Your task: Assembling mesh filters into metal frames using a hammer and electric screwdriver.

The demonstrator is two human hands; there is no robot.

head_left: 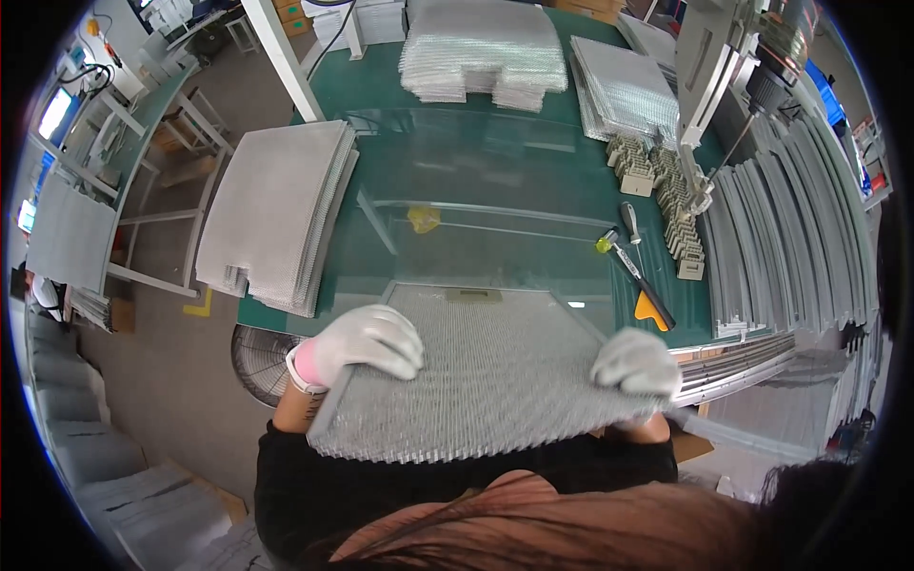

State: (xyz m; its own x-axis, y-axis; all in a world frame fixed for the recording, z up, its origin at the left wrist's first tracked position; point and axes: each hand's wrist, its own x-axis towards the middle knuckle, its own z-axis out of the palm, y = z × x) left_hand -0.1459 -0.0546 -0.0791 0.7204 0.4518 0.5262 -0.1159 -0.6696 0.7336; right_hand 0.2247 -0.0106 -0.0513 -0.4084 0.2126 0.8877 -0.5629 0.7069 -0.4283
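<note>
A silvery metal mesh filter panel (476,371) is tilted up in front of me at the table's near edge. A thin frame runs along its sides and far edge, while the near edge shows bare corrugated mesh. Set in the far edge is a beige latch piece (473,295). My left hand (371,347), in a white glove, is closed over the panel's left edge, fingers bent onto the mesh. On the right edge, my gloved right hand (636,366) is closed, slightly blurred by motion; its thumb is hidden.
On the green table (457,162) lie a hammer (638,276), a screwdriver (630,224) and rows of beige latch pieces (681,214). Mesh stacks stand left (271,205) and far (486,48). Frame strips (785,228) and a machine arm (709,86) are at right.
</note>
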